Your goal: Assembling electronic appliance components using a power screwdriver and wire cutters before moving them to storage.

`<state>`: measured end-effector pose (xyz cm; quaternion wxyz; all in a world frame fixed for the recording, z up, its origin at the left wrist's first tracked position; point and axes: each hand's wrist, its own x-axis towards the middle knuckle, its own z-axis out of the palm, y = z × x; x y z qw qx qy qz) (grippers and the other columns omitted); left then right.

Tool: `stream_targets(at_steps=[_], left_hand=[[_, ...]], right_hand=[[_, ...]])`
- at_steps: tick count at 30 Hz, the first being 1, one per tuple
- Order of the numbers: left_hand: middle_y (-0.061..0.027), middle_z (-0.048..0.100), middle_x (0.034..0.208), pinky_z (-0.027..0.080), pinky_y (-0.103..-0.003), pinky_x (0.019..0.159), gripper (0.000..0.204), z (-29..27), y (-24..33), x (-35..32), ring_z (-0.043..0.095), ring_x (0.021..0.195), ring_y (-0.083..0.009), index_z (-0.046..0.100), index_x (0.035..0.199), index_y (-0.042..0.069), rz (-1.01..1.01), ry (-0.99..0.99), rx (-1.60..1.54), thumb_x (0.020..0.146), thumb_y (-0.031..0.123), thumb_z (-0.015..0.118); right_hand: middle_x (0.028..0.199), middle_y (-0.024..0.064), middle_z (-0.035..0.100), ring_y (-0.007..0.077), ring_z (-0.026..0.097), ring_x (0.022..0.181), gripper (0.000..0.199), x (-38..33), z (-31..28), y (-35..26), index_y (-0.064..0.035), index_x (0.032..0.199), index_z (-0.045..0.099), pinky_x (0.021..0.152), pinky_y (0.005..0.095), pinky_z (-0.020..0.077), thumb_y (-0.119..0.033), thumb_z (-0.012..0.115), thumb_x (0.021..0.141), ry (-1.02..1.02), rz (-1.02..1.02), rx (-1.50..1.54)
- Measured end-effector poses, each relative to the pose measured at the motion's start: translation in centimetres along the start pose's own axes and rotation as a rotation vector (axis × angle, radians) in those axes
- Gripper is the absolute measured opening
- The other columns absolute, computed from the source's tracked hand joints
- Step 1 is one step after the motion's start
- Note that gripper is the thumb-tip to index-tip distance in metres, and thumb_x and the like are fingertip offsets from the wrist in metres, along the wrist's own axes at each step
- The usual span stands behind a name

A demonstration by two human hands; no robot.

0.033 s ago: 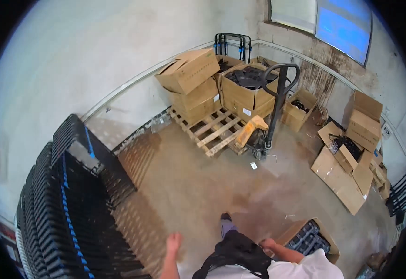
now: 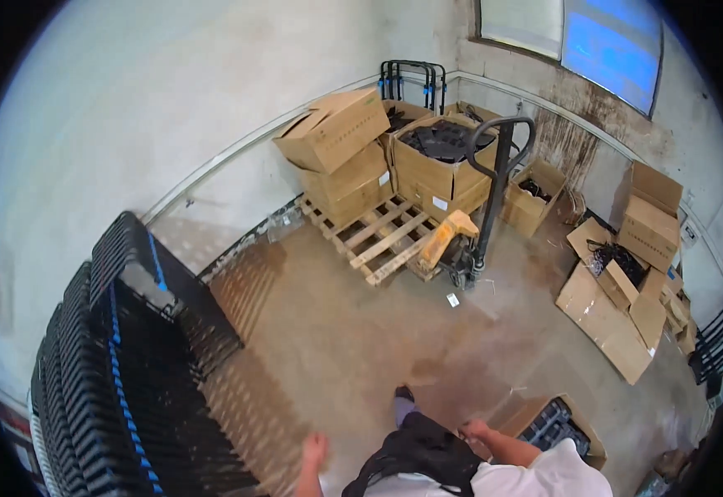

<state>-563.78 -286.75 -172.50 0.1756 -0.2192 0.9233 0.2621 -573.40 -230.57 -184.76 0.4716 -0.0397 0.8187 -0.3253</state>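
Observation:
My left hand (image 2: 315, 450) hangs over the floor at the lower middle, fingers curled in, with nothing seen in it. It is nearest to a long row of black frames with blue bands (image 2: 117, 373) on the left. My right hand (image 2: 475, 430) is beside my dark trousers, fingers bent and closed, and no object shows in it. Right next to that forearm stands an open cardboard box (image 2: 597, 451) with black plastic parts (image 2: 556, 427) inside. One foot (image 2: 403, 393) is out ahead of me on the floor.
Ahead, a wooden pallet (image 2: 375, 240) bears stacked cartons (image 2: 345, 186) and a carton of black pieces (image 2: 440, 178). A pallet jack (image 2: 494, 190) with an orange body stands at it. Opened cartons (image 2: 602, 319) lie at the right. A white scrap (image 2: 452, 300) lies on the floor.
The view has shifted very slightly. My left hand sits a little lower and further right in the picture; my right hand looks nearly the same.

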Motion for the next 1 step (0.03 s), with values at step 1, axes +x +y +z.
stream_targets(at_steps=[1], left_hand=[[-0.0178,0.074,0.121,0.056,-0.048,0.090,0.033,0.79,1.64,4.13,0.070,0.105,-0.0280,0.070,0.114,0.008,0.032,-0.044,-0.003,0.109,0.038,0.057]], right_hand=[[0.090,0.0101,0.080,0.0238,0.077,0.082,0.032,3.24,-4.29,-1.60,-0.0119,0.098,0.082,0.079,0.0373,0.0601,-0.039,0.068,0.086,-0.039,0.206,0.021]])
